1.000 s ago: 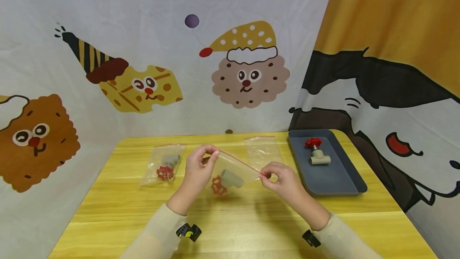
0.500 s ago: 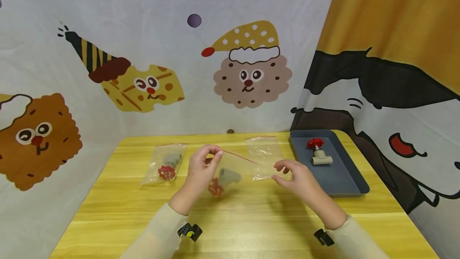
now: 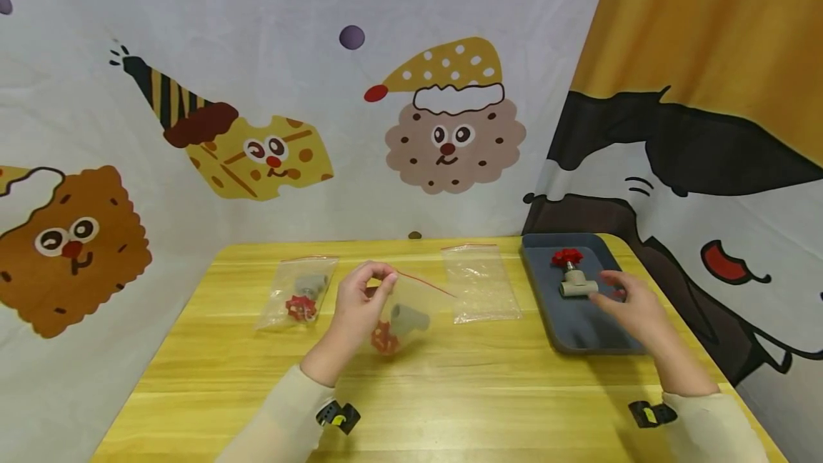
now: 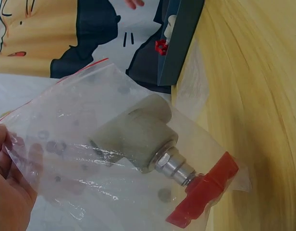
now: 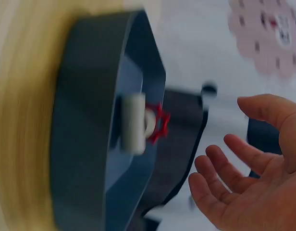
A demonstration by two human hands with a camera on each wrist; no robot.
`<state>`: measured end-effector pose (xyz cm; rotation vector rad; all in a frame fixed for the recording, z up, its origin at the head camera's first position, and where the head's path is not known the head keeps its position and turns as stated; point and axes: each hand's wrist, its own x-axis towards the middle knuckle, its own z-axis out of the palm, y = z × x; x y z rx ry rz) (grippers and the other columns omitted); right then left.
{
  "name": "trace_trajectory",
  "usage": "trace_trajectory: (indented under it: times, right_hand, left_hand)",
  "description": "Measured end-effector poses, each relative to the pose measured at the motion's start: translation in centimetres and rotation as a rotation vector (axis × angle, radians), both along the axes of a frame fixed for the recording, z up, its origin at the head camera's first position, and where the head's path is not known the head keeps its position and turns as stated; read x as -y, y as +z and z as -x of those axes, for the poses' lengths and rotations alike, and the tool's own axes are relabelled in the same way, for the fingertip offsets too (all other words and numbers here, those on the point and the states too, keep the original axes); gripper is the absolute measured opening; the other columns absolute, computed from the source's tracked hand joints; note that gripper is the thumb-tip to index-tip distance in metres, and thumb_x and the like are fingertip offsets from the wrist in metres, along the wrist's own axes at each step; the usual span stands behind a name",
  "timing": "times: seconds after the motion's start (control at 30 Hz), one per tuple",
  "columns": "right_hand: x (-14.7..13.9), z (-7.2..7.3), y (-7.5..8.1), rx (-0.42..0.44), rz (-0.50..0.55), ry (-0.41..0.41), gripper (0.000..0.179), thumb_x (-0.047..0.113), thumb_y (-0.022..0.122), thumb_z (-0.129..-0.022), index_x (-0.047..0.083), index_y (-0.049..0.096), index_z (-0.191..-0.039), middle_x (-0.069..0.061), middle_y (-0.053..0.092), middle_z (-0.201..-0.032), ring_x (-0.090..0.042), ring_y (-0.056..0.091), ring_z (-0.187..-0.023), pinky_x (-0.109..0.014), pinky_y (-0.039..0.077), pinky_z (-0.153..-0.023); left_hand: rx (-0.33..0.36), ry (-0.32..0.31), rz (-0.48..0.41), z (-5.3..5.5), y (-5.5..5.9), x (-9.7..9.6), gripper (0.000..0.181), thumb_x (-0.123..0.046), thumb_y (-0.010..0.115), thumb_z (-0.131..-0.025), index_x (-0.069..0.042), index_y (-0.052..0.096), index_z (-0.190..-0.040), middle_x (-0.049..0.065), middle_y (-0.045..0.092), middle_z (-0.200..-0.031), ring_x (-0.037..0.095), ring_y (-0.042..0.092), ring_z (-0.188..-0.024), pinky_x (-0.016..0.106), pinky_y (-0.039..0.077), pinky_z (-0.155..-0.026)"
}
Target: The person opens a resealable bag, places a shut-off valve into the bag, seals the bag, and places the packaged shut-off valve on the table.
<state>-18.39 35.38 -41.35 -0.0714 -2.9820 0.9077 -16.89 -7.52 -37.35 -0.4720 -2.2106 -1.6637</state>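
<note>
Pinching the bag (image 4: 80, 166) in our left hand (image 3: 358, 309), right hand (image 3: 636, 309) spread, we're likely fetching the right-side valve (image 3: 574, 279) and must grip it.

Left hand (image 3: 360, 302) pinched — right hand (image 3: 639, 309) relaxed (thumb (image 5: 264, 107) apart).

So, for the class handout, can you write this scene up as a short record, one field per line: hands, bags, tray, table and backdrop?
Left hand: pinches the held bag by its top edge
Held bag: clear, red-lined; pipe valve with red wheel inside
Right hand: holds nothing, over the grey tray
Grey tray: holds the loose valve
Left-side bag: lies flat, another valve inside
Middle bag: lies flat, no valve seen inside
Table: yellowish, wood-grained
Backdrop: cloth printed with cartoons
</note>
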Motion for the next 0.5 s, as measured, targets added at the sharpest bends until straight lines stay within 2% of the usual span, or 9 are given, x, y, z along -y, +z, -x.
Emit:
trace_trajectory:
  times: [0.13, 0.23, 0.37, 0.43, 0.5]
  right_hand:
    - [-4.7, 0.7, -1.5, 0.1, 0.119, -0.141, 0.078, 0.048, 0.052, -0.093, -0.006, 0.029, -0.143, -0.035, 0.033, -0.138, -0.052, 0.037, -0.118, -0.064, 0.04, -0.086]
    - [-7.6, 1.1, -3.2, 0.159, 0.129, -0.254, 0.082, 0.054, 0.052, -0.091, -0.003, 0.026, -0.144, -0.033, 0.033, -0.138, -0.051, 0.037, -0.118, -0.064, 0.041, -0.085]
    - [-9.7, 1.1, -4.0, 0.271, 0.087, -0.321, 0.087, 0.056, 0.051, -0.09, -0.007, 0.023, -0.144, -0.037, 0.029, -0.139, -0.054, 0.035, -0.118, -0.064, 0.041, -0.087]
    - [-10.0, 0.8, -3.7, 0.336, 0.076, -0.309, 0.087, 0.052, 0.049, -0.092, -0.013, 0.021, -0.142, -0.041, 0.025, -0.138, -0.056, 0.032, -0.119, -0.064, 0.038, -0.092]
    - [-10.1, 0.5, -3.5, 0.374, 0.046, -0.3, 0.082, 0.048, 0.048, -0.093, -0.016, 0.025, -0.138, -0.043, 0.029, -0.134, -0.055, 0.037, -0.115, -0.062, 0.038, -0.092]
  left_hand:
    - [0.002, -0.007, 0.012, 0.1, -0.3, 0.0, 0.007, -0.004, 0.06, -0.091, 0.001, 0.065, -0.09, 0.015, 0.064, -0.086, 0.022, 0.06, -0.075, 0.022, 0.055, -0.067]
    - [0.01, -0.003, 0.014, 0.5, -1.1, 0.0, 0.008, -0.005, 0.06, -0.092, 0.001, 0.065, -0.09, 0.012, 0.064, -0.086, 0.02, 0.06, -0.075, 0.022, 0.055, -0.067]
    - [0.024, -0.02, -0.005, 1.6, -2.7, 0.0, 0.01, -0.008, 0.06, -0.092, 0.001, 0.065, -0.093, 0.013, 0.064, -0.088, 0.021, 0.059, -0.076, 0.025, 0.055, -0.067]
    - [0.028, -0.041, -0.009, 2.0, -3.3, 0.0, 0.013, -0.011, 0.059, -0.093, 0.0, 0.065, -0.094, 0.013, 0.064, -0.091, 0.02, 0.059, -0.08, 0.028, 0.056, -0.067]
    - [0.028, -0.066, -0.007, 2.2, -3.5, -0.2, 0.016, -0.016, 0.059, -0.093, -0.001, 0.065, -0.095, 0.013, 0.064, -0.093, 0.019, 0.06, -0.084, 0.03, 0.056, -0.067]
